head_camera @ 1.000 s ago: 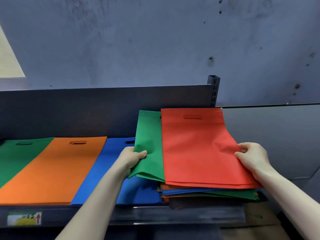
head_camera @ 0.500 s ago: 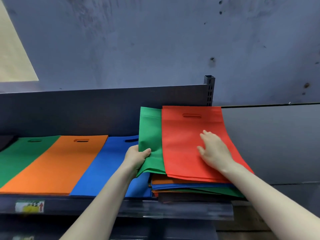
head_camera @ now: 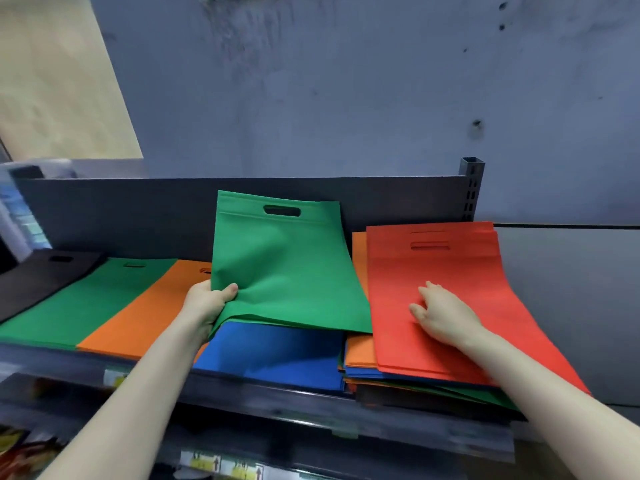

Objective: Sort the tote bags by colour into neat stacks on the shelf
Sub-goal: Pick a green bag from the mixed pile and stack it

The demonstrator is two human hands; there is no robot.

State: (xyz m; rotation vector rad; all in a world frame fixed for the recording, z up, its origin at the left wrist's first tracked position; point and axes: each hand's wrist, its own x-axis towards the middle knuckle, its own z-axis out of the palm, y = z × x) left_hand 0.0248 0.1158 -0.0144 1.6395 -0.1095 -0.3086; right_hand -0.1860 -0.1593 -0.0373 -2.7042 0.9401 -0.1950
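Observation:
My left hand [head_camera: 207, 304] pinches the lower left corner of a green tote bag [head_camera: 287, 261], which is lifted and tilted over the blue stack [head_camera: 277, 355]. My right hand [head_camera: 441, 315] lies flat, fingers spread, on the red tote bag [head_camera: 450, 271] that tops the mixed pile [head_camera: 408, 382] at the right. An orange bag [head_camera: 360, 351] shows beneath the red one. Sorted stacks lie along the shelf to the left: black [head_camera: 45, 275], green [head_camera: 86, 303] and orange [head_camera: 149, 310].
The dark shelf back panel [head_camera: 138, 216] rises behind the stacks, with a slotted metal post [head_camera: 471, 188] at its right end. The shelf's front edge [head_camera: 311, 417] carries price labels. A grey surface [head_camera: 571, 289] adjoins on the right. Blurred items sit at far left.
My left hand has pulled the green bag out from under the red one and swung it left and up over the blue stack. My right hand stays pressed on the red bag.

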